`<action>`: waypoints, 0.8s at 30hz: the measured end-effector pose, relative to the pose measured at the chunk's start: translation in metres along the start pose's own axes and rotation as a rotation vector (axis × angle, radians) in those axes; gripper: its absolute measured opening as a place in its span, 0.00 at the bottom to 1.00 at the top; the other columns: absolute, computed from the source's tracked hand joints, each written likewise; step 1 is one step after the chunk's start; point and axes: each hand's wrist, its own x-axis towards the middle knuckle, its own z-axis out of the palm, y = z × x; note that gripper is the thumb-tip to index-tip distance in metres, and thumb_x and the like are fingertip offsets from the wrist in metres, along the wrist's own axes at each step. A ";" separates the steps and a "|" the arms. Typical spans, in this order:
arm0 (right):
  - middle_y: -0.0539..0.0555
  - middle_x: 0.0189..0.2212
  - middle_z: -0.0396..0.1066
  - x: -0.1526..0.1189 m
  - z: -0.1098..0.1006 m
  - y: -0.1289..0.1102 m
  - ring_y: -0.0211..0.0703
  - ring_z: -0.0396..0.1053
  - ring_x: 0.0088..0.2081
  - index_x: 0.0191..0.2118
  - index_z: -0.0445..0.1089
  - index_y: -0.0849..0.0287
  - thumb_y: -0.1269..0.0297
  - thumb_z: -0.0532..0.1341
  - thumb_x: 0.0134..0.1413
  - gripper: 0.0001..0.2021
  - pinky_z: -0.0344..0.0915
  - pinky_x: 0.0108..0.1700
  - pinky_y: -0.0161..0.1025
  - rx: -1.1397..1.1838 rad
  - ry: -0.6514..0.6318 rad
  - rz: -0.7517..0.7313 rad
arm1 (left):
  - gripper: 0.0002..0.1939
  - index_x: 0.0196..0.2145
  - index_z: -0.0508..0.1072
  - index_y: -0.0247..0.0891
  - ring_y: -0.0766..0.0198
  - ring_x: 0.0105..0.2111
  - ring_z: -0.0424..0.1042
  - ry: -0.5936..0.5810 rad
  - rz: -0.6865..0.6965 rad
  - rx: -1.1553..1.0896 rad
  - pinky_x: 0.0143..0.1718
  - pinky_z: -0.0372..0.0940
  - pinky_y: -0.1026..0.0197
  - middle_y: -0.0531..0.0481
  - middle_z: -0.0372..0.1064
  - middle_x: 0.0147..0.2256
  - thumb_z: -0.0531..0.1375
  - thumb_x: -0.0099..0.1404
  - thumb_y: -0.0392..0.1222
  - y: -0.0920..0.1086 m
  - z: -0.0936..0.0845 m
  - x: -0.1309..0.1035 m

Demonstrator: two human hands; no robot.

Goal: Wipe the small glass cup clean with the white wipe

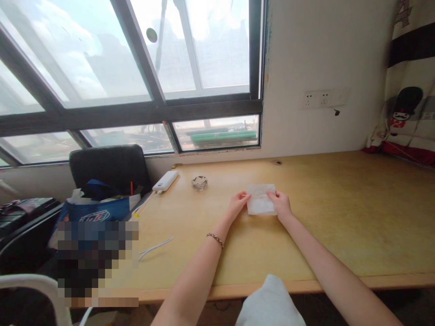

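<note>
In the head view, your left hand and right hand pinch opposite edges of a translucent white square, right of the frame's centre, above the wooden table.

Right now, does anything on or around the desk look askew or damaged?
No spill shows on the desk. A loose white cable end trails over its left side, and paint looks chipped along the window frame's right edge.

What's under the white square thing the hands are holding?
Right around the white square, I see the yellowish tabletop. The hands hold it by its sides. Whatever is directly beneath is covered, so I can't tell.
</note>
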 end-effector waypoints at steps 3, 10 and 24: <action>0.53 0.26 0.73 -0.006 0.003 -0.009 0.44 0.68 0.26 0.30 0.70 0.63 0.61 0.65 0.31 0.15 0.64 0.28 0.37 0.169 -0.113 0.101 | 0.15 0.28 0.70 0.31 0.68 0.23 0.66 0.037 -0.001 -0.013 0.24 0.58 0.68 0.50 0.69 0.24 0.59 0.50 0.47 -0.001 -0.002 0.000; 0.56 0.36 0.72 -0.011 -0.008 -0.036 0.44 0.70 0.32 0.36 0.69 0.58 0.59 0.56 0.44 0.13 0.66 0.30 0.39 0.372 -0.549 0.401 | 0.14 0.32 0.70 0.32 0.68 0.21 0.65 0.077 -0.059 -0.078 0.21 0.57 0.68 0.50 0.70 0.25 0.57 0.50 0.44 0.001 -0.005 0.002; 0.53 0.17 0.69 -0.005 -0.003 -0.011 0.39 0.65 0.17 0.24 0.68 0.63 0.57 0.60 0.36 0.12 0.57 0.16 0.31 -0.198 -0.240 0.221 | 0.15 0.29 0.71 0.33 0.70 0.16 0.58 0.436 0.112 0.379 0.19 0.53 0.68 0.54 0.59 0.15 0.53 0.55 0.48 -0.002 -0.052 0.014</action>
